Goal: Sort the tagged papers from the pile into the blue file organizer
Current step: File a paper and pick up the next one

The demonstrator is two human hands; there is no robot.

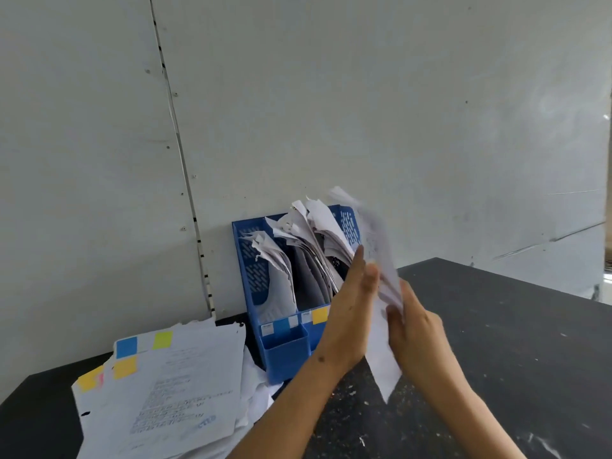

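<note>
**Filing in progress: one sheet held at the right-hand end of the organizer**

A sheet of paper [381,326] is held edge-on and near upright between both hands, in front of the right end of the blue file organizer [284,356], which stands against the wall [397,111] at the back of the dark table [496,342]. The sheet is motion-blurred; no tag on it can be made out.

Left hand [351,313]: fingers straight and extended, flat against the left face of the sheet, not curled round it. Right hand [414,329]: fingers and thumb appear to pinch the sheet's near edge, though blur leaves the exact hold uncertain.

The organizer's compartments already carry crumpled papers standing above the rim. Blue and yellow labels show on its front; the rightmost front is hidden behind the left hand.

The pile [165,385] lies on the table to the left of the organizer, with blue, green and yellow tags along its far edge. Much remains to sort.

Judgement: the step in hand is insertion of this sheet, probably into the rightmost compartment. The next move calls for lowering the bottom edge into the slot, with the left hand parting or holding back the papers already there so the sheet does not buckle
</note>
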